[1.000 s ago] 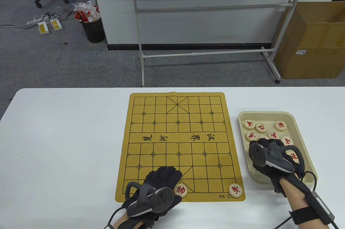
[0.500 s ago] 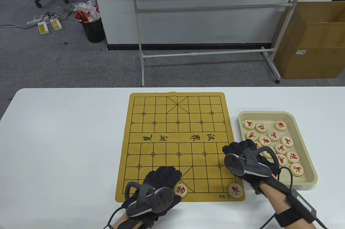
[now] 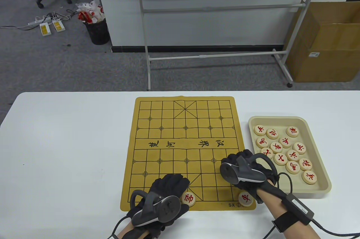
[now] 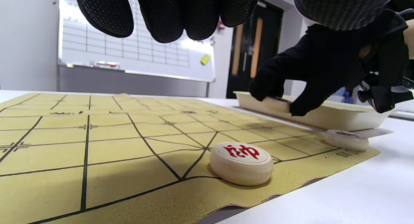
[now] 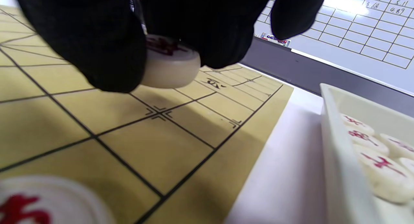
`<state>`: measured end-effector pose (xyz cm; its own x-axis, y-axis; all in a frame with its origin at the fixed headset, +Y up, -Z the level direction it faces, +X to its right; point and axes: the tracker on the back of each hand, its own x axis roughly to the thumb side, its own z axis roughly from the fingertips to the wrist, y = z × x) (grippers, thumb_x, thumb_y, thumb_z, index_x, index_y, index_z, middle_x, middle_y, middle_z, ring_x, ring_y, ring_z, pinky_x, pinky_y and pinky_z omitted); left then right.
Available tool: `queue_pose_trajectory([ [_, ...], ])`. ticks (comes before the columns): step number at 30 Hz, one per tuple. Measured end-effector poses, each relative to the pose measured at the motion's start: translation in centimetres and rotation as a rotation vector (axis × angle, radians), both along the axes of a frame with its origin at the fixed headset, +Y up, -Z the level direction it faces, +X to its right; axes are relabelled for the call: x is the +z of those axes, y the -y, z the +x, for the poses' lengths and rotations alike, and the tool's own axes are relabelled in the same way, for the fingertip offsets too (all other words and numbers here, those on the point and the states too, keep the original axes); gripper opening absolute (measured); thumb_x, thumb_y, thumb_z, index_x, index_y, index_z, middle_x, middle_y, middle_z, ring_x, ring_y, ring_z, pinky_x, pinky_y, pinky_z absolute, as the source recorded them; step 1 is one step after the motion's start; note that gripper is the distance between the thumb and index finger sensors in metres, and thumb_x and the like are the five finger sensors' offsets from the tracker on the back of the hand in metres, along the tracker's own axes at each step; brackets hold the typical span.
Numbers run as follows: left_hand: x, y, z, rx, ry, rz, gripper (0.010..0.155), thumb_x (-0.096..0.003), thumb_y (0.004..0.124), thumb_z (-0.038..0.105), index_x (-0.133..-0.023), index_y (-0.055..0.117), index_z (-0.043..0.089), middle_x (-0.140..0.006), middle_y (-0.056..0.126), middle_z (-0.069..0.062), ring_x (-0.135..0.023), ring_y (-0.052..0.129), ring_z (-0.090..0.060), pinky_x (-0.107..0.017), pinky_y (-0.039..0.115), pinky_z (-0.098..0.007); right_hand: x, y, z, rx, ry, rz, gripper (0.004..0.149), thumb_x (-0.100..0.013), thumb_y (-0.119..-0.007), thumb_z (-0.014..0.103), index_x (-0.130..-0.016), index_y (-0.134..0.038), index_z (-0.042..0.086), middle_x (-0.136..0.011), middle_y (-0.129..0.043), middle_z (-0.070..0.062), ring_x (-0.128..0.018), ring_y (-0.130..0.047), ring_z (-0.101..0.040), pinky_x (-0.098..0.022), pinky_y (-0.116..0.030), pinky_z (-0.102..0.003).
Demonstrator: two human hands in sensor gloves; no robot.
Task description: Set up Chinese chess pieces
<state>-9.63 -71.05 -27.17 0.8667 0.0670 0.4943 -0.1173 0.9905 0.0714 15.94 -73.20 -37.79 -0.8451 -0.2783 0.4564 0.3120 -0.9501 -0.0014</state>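
A tan chess board mat lies mid-table. Two round wooden pieces with red characters sit on its near edge: one at the middle, one at the right corner. My right hand hovers over the mat's near right part and pinches another wooden piece a little above the board. My left hand rests palm down on the mat's near edge, left of the middle piece, its fingers holding nothing.
A beige tray right of the mat holds several more pieces. White table spreads left of the mat. A whiteboard stand and a cardboard box stand beyond the table.
My right hand left the tray with a piece and moved left over the mat's near right part. My left hand has not moved.
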Motion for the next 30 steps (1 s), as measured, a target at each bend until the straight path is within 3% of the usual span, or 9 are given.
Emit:
queue_pose_trajectory([
  [12, 0.0, 0.1, 0.0, -0.002, 0.0, -0.002, 0.082, -0.0367, 0.068, 0.061, -0.108, 0.047, 0.027, -0.115, 0.056, -0.005, -0.108, 0.063, -0.031, -0.075, 0.062, -0.058, -0.4, 0.7, -0.4, 0.009, 0.001, -0.037, 0.077, -0.037, -0.092, 0.046, -0.104, -0.061, 0.023, -0.103, -0.077, -0.005, -0.086, -0.085, -0.025, -0.076, -0.057, -0.06],
  [25, -0.1, 0.1, 0.0, -0.009, 0.001, -0.006, 0.082, -0.0366, 0.068, 0.061, -0.108, 0.047, 0.027, -0.115, 0.056, -0.005, -0.108, 0.063, -0.031, -0.075, 0.063, -0.058, 3.6, 1.2, -2.0, 0.076, -0.128, -0.134, 0.078, -0.036, -0.09, 0.051, -0.103, -0.063, 0.021, -0.1, -0.081, -0.005, -0.083, -0.088, -0.025, -0.076, -0.058, -0.06],
  [30, -0.1, 0.1, 0.1, -0.011, 0.002, -0.008, 0.082, -0.0367, 0.068, 0.061, -0.108, 0.047, 0.027, -0.116, 0.056, -0.005, -0.108, 0.063, -0.031, -0.075, 0.062, -0.058, 4.5, 1.2, -2.8, 0.017, -0.157, -0.156, 0.078, -0.036, -0.089, 0.052, -0.102, -0.063, 0.019, -0.098, -0.082, -0.007, -0.081, -0.089, -0.026, -0.076, -0.058, -0.061],
])
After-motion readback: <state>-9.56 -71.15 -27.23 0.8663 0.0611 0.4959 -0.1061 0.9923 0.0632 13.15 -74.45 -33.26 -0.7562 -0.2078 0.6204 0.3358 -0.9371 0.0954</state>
